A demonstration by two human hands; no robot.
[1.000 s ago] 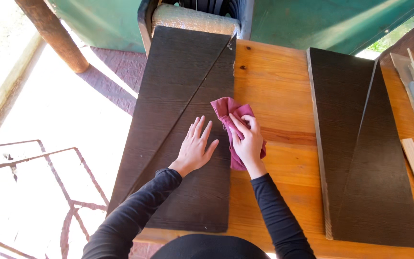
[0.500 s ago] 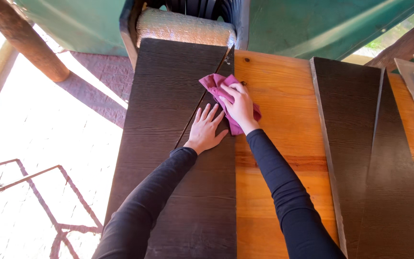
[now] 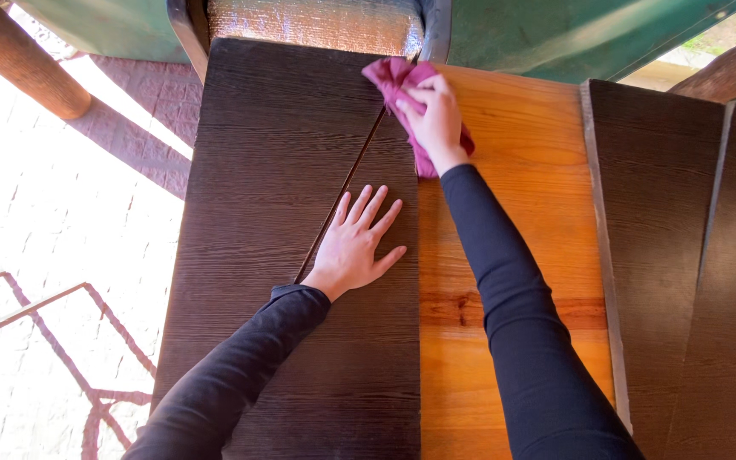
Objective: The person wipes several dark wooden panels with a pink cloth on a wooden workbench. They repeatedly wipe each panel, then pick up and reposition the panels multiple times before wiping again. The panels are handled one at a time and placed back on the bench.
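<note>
Left hand (image 3: 355, 247) flat, fingers spread, on the dark board (image 3: 274, 213); right hand (image 3: 436, 115) grips pink cloth (image 3: 393, 77) at the board's far right edge.

A soft magenta cloth (image 3: 402, 85) is lying bunched against a dark-stained wooden board (image 3: 283, 213) that is showing a matt, coarse open grain. The orange wooden tabletop (image 3: 513, 170) beneath is gleaming with a smooth, glossy varnish, while a crinkled silver foil-like padding (image 3: 317, 25) is shining at the far edge.
</note>
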